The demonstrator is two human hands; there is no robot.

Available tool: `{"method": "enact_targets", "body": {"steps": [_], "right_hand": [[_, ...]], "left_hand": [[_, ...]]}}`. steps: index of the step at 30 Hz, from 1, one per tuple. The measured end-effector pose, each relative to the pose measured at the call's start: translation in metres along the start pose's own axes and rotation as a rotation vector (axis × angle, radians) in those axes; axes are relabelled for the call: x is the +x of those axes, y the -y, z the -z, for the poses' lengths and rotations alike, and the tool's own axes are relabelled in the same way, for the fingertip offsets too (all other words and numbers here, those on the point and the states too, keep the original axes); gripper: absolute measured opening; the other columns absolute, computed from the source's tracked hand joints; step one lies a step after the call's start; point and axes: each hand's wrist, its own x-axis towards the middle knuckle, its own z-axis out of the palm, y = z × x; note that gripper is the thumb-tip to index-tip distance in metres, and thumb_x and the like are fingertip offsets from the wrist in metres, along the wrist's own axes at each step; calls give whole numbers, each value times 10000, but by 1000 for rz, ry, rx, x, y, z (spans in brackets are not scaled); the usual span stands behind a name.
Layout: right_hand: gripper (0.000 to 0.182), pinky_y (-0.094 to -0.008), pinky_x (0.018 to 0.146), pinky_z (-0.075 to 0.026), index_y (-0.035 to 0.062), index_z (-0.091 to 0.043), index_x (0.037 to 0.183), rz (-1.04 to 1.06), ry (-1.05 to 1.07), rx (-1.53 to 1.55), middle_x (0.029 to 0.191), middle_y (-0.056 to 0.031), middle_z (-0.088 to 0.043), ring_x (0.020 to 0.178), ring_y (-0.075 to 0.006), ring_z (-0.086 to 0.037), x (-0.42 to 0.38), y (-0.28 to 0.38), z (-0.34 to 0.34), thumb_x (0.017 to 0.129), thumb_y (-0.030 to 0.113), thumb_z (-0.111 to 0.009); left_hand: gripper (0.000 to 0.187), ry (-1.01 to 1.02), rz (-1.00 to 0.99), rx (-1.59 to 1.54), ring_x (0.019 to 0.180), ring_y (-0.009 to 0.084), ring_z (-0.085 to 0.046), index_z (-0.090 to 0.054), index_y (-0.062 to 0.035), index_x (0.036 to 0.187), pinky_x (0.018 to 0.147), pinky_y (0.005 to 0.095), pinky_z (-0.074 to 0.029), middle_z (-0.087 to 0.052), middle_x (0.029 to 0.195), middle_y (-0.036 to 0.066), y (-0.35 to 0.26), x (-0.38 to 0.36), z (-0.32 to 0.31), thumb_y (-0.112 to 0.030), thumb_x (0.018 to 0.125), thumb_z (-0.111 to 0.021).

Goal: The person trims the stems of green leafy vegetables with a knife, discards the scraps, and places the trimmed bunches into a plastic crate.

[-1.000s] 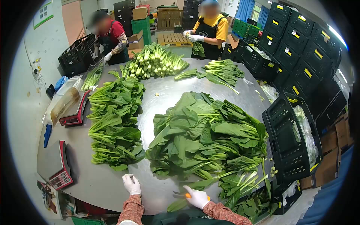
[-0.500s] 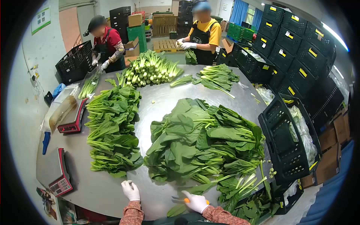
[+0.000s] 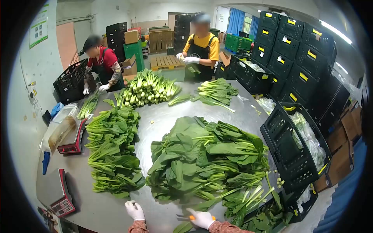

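My left hand (image 3: 135, 211), in a white glove, rests at the near edge of the metal table (image 3: 155, 116), below a row of leafy greens (image 3: 114, 151). Its fingers are curled, and whether anything is between them is too small to tell. My gloved right hand (image 3: 202, 219) is closed on a knife (image 3: 191, 218) with an orange handle, its blade pointing left. A large heap of leafy greens (image 3: 206, 155) lies just beyond my right hand. One loose leaf (image 3: 182, 227) is beside the knife.
Two co-workers (image 3: 103, 66) (image 3: 200, 46) stand across the table, near piled stalks (image 3: 149, 89). Two red scales (image 3: 62, 194) (image 3: 74, 141) and a blue-handled tool (image 3: 46, 162) are on the left. Black crates (image 3: 291, 143) line the right side.
The view has tilted up slightly, so the table's contents appear a little shifted. The co-worker in red has leaned lower over the bagged greens. My hands keep nearly the same pose.
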Motion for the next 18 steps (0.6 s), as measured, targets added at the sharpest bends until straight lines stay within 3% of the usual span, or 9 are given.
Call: {"method": "enact_targets", "body": {"steps": [1, 2, 5, 6, 18], "right_hand": [[550, -460, 621, -525, 247, -455, 1374, -8, 10, 18, 914, -104, -700, 779, -329, -678, -3, 0, -2, 853, 354, -597], [560, -460, 630, -528, 247, -454, 1373, 2, 3, 28, 940, -103, -699, 793, -325, -680, -3, -2, -6, 843, 339, -607], [540, -454, 651, -510, 199, -433, 1396, 7, 26, 27, 908, -108, -680, 781, -314, -665, -6, 6, 7, 881, 305, -557], [543, -453, 658, -510, 194, -438, 1394, 8, 13, 18, 914, -108, -683, 790, -313, -665, -7, 7, 7, 875, 297, -560], [550, -455, 679, -515, 184, -427, 1405, 13, 31, -8, 932, -120, -688, 813, -325, -671, -7, 6, 8, 880, 282, -559]], "left_hand": [[149, 0, -6, -5, 873, 320, -556, -574, -13, 918, 742, 390, -484, -507, 1022, 158, 0, -1, 0, 3, 772, -596], [127, -94, -105, 30, 774, 285, -526, -554, -22, 872, 675, 366, -449, -486, 939, 132, -1, 0, -3, 33, 762, -588], [134, -88, -94, -13, 776, 284, -525, -559, -24, 886, 679, 367, -452, -489, 951, 132, 0, -1, -4, 32, 768, -589], [142, 25, 47, -11, 905, 321, -557, -573, -19, 922, 772, 395, -482, -510, 1037, 155, -6, 0, 3, -4, 783, -598], [125, -11, 12, -4, 822, 281, -553, -574, -28, 902, 700, 368, -472, -514, 999, 132, -11, 1, 3, 0, 784, -605]]}}
